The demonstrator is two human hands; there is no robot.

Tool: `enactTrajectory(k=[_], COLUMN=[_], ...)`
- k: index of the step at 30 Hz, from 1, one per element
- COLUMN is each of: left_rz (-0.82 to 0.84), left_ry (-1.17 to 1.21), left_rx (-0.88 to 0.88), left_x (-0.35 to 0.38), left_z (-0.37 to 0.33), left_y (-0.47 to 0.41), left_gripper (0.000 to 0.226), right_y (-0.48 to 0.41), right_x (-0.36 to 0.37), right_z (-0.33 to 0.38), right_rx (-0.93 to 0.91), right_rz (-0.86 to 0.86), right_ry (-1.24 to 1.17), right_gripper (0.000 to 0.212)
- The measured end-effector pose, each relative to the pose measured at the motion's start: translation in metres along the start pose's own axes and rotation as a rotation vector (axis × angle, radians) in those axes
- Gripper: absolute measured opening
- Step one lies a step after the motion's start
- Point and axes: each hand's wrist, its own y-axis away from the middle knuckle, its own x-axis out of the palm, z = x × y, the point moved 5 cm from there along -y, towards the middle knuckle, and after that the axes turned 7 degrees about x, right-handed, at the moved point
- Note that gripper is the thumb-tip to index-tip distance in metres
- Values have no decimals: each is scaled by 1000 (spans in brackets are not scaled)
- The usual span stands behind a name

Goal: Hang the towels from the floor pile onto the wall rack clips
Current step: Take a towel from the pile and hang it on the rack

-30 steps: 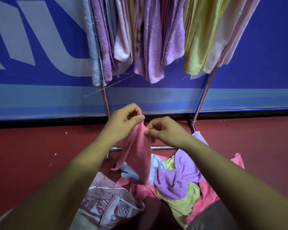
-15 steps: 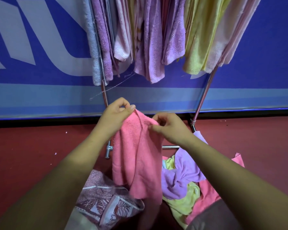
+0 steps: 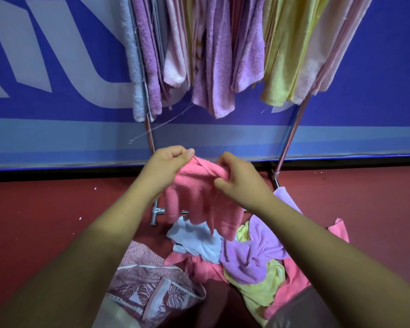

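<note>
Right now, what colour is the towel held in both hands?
Pink: the towel, pinched by the left hand and the right hand, shows best in the head view.

The single head view looks forward and down from the person's head, close over both forearms at frame centre, facing the blue wall banner across the top, with the red floor filling the lower half.

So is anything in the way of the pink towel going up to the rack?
Nothing visible blocks it. Both the left hand and right hand pinch the pink towel, and only open air lies between it and the hanging towels above. Those crowd the rack; its clips are out of view.
</note>
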Motion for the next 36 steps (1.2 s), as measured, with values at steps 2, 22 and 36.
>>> enactTrajectory(k=[2,22,36], left_rz=[-36,-163,139], left_ry=[42,-504,-60], left_rx=[-8,20,49], left_x=[-1,-39,16], left_z=[1,13,2], left_y=[0,1,8], left_gripper=[36,7,30], right_y=[-1,-5,8], right_x=[-5,-45,-6], right_z=[-4,-47,-15], right_rx=[4,311,164], right_rz=[-94,-40,527], right_ry=[71,-452,-308], right_gripper=[24,18,18])
